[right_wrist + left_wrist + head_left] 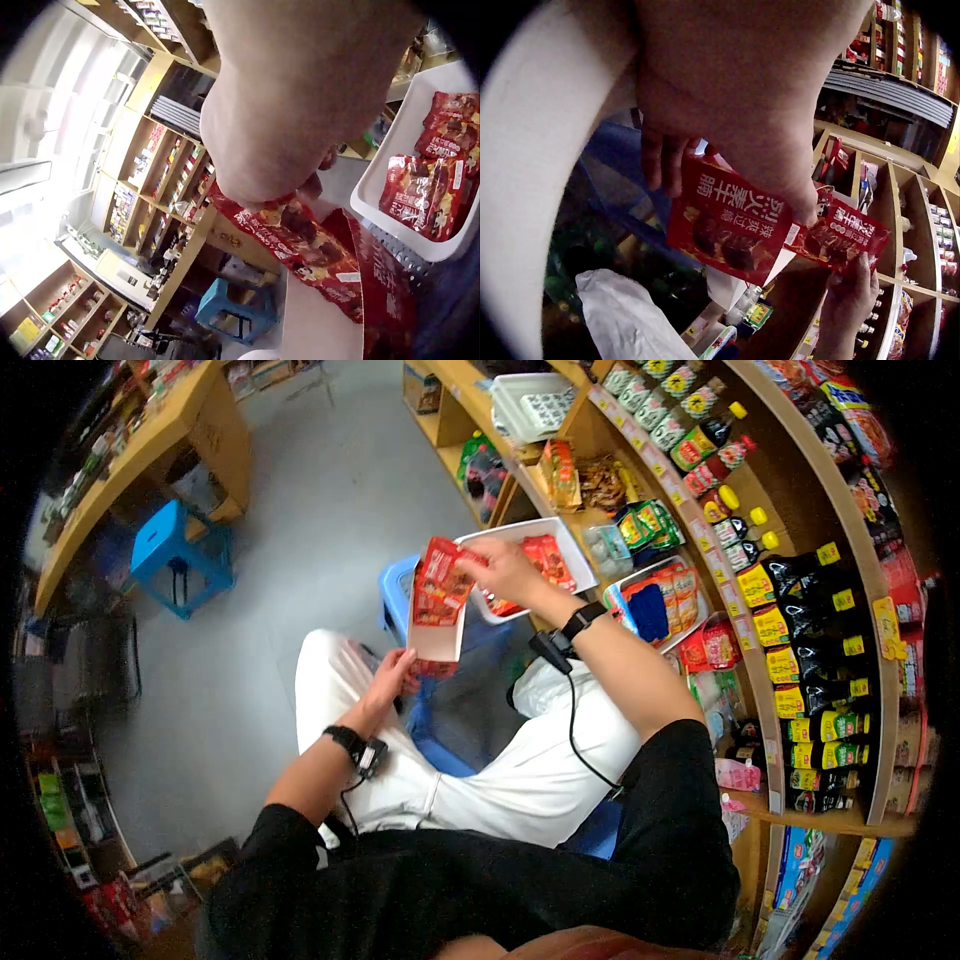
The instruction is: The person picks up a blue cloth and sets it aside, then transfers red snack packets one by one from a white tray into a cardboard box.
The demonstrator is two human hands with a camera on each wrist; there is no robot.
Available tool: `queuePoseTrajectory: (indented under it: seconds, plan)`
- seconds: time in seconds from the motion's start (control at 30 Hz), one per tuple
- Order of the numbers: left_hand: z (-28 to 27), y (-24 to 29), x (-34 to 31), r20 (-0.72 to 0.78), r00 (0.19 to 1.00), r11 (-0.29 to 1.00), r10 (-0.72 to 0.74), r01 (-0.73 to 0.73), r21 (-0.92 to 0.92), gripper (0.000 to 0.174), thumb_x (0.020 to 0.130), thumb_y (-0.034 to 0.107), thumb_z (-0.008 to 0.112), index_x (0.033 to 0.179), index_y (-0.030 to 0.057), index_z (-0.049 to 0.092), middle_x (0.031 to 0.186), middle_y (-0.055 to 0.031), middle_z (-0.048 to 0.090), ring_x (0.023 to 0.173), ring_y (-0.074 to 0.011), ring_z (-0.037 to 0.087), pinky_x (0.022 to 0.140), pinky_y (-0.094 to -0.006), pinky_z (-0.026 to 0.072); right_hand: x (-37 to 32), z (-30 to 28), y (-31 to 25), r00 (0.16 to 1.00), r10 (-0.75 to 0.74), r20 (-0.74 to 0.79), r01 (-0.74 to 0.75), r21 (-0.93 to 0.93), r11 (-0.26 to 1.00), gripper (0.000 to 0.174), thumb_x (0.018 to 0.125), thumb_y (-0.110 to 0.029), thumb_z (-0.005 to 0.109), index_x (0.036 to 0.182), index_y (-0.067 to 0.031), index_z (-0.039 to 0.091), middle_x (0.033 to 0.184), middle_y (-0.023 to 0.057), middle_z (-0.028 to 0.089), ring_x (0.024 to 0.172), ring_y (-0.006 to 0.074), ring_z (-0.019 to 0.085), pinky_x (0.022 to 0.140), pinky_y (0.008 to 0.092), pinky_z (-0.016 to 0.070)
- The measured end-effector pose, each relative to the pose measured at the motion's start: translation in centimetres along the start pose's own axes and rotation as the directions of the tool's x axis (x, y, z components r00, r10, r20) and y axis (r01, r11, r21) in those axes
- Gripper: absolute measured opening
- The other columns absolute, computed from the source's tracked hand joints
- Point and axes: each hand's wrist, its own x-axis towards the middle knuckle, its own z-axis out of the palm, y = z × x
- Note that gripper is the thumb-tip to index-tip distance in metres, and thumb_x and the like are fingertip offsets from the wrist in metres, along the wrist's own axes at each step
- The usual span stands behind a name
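Hands are meeting above the lap. The left hand (392,678) is gripping the lower end of an open red-and-white carton (437,625), fingers curling round its base, and is holding it upright just over the white-trousered knee. Red packets (440,575) are standing in the carton, poking above its rim.

Just to the right, the right hand (510,570) is pinching a single packet (847,236) by its edge at the carton's mouth. The left wrist view is showing its fingers (853,289) wrapping that packet beside the carton's printed face.

Further right, a white tray (583,560) is lying behind the right hand, carrying more tray packets (548,560). Beyond it, wooden shelves (745,520) are displaying bottles and dark pouches with yellow tags.

The carton's base is disappearing behind the left fingers, and the tray's near-left corner is sitting hidden behind the right hand. In the right wrist view the back of the hand is filling the frame and covering the fingertips. The lettering on the packets is blurring too much to read. A blue stool (400,585) is showing only in patches between the legs.
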Motion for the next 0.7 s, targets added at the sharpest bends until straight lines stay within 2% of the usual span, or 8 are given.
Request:
queuePoseTrajectory:
  seconds: [0.03, 0.17, 0.23, 0.3, 0.4, 0.53, 0.6, 0.7]
  plan:
    - [0.0, 0.1, -0.1, 0.001, 1.0, 1.0, -0.019, 0.019, 0.017, 0.068, 0.095, 0.054, 0.057, 0.135, 0.0013, 0.042, 0.103, -0.0072, 0.061, 0.076, -0.0156, 0.059, 0.068, -0.0312, 0.0522, -0.1, -0.1, -0.4, 0.999, -0.028, 0.024, 0.03, -0.067, 0.997, 0.023, 0.086, -0.026, 0.064, 0.082, -0.0034, 0.068, 0.078, 0.0176, 0.065, 0.076, 0.0356, 0.065, 0.067, 0.0427, 0.0505]
    - [0.6, 0.9, -0.7, 0.006, 1.0, 1.0, -0.01, 0.01, 0.022, 0.067, 0.095, 0.054, 0.056, 0.135, 0.0018, 0.041, 0.104, -0.0087, 0.062, 0.075, -0.0166, 0.06, 0.068, -0.032, 0.0524, 0.1, 0.2, -0.6, 0.994, -0.074, 0.086, 0.09, -0.203, 0.975, 0.025, 0.084, -0.028, 0.066, 0.077, -0.0039, 0.069, 0.075, 0.0173, 0.063, 0.076, 0.0357, 0.064, 0.067, 0.0451, 0.0504]
    - [1.1, 1.8, -1.5, -0.014, 1.0, 0.999, 0.009, -0.009, 0.038, 0.066, 0.095, 0.054, 0.056, 0.134, 0.0018, 0.041, 0.103, -0.0105, 0.063, 0.074, -0.0176, 0.061, 0.067, -0.0323, 0.0524, -0.1, 0.7, -0.1, 0.989, -0.008, 0.15, 0.049, -0.273, 0.961, 0.027, 0.082, -0.031, 0.068, 0.077, -0.0041, 0.069, 0.075, 0.0179, 0.063, 0.076, 0.0359, 0.064, 0.068, 0.0458, 0.0507]
    - [0.5, 0.6, -0.5, 0.006, 1.0, 1.0, 0.017, -0.017, 0.022, 0.065, 0.095, 0.053, 0.056, 0.133, 0.0015, 0.042, 0.103, -0.0119, 0.064, 0.074, -0.0184, 0.062, 0.066, -0.0323, 0.0527, -0.1, 0.8, 0.3, 0.985, 0.011, 0.173, 0.036, -0.27, 0.962, 0.03, 0.08, -0.034, 0.07, 0.076, -0.004, 0.069, 0.075, 0.018, 0.064, 0.075, 0.0363, 0.064, 0.069, 0.0467, 0.0511]
    - [0.5, 0.5, -0.4, -0.006, 0.999, 0.999, 0.031, -0.031, 0.017, 0.066, 0.095, 0.052, 0.056, 0.133, 0.0014, 0.042, 0.103, -0.012, 0.064, 0.073, -0.0184, 0.062, 0.065, -0.0317, 0.0529, -0.1, 1.0, 0.7, 0.961, 0.076, 0.268, 0.029, -0.367, 0.93, 0.033, 0.079, -0.038, 0.071, 0.078, -0.0054, 0.069, 0.076, 0.018, 0.065, 0.076, 0.0368, 0.065, 0.07, 0.048, 0.0512]
    - [-0.1, -0.3, 0.3, 0.005, 1.0, 1.0, 0.006, -0.006, 0.008, 0.068, 0.094, 0.054, 0.056, 0.134, 0.0013, 0.041, 0.104, -0.0122, 0.062, 0.072, -0.0177, 0.061, 0.065, -0.0311, 0.0535, 0.1, 1.5, 0.9, 0.958, 0.093, 0.272, 0.018, -0.38, 0.925, 0.031, 0.081, -0.037, 0.07, 0.079, -0.0057, 0.069, 0.078, 0.018, 0.067, 0.078, 0.037, 0.066, 0.071, 0.0489, 0.0513]
    - [-0.1, -0.3, 0.4, 0.012, 1.0, 1.0, -0.001, 0.001, 0.0, 0.068, 0.094, 0.054, 0.056, 0.135, 0.0012, 0.041, 0.105, -0.0123, 0.062, 0.072, -0.0175, 0.061, 0.065, -0.031, 0.0537, 0.3, 1.8, 1.1, 0.942, 0.071, 0.329, 0.064, -0.381, 0.922, 0.029, 0.083, -0.034, 0.067, 0.079, -0.005, 0.068, 0.08, 0.0181, 0.068, 0.081, 0.0375, 0.066, 0.073, 0.0498, 0.0514]
    - [0.0, -0.1, 0.3, 0.003, 1.0, 1.0, -0.007, 0.007, 0.004, 0.07, 0.094, 0.055, 0.057, 0.135, 0.0013, 0.041, 0.105, -0.0124, 0.062, 0.072, -0.0171, 0.061, 0.065, -0.031, 0.0541, 0.3, 2.0, 0.7, 0.928, 0.109, 0.356, 0.051, -0.412, 0.91, 0.028, 0.085, -0.031, 0.065, 0.078, -0.004, 0.067, 0.08, 0.0185, 0.068, 0.082, 0.0378, 0.066, 0.075, 0.0501, 0.0515]
